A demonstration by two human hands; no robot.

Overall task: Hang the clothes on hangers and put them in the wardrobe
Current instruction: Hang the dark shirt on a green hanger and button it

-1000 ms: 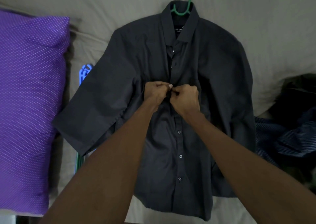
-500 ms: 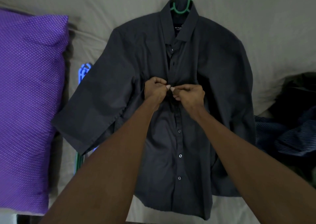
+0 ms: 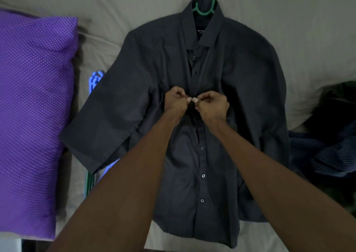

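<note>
One dark grey shirt (image 3: 240, 90) is lying flat, front up, on the beige bedsheet (image 3: 289, 11), its collar pointing away from the person and its hem toward them. It is short-sleeved, with a small white-lettered label showing inside the collar. Three pale buttons are showing in a line down the lower placket, and the chest part near the collar is gaping open. One green hanger (image 3: 209, 3) is sitting inside the shirt, its hook sticking out past the collar onto the sheet.

Two hands are meeting at the placket at chest height. The left hand (image 3: 176, 102) is pinching the fabric edge with curled fingers, and the right hand (image 3: 212, 105) is doing the same from the other side, their fingertips nearly touching. Whether a button is between them is too small to tell.

Under the shirt's left sleeve, blue hangers (image 3: 95, 82) and thin green ones are peeking out; their number is unclear. One purple dotted pillow (image 3: 34, 107) is lying at the left. A heap of dark clothes (image 3: 331, 145), one piece finely striped, is lying at the right.
</note>
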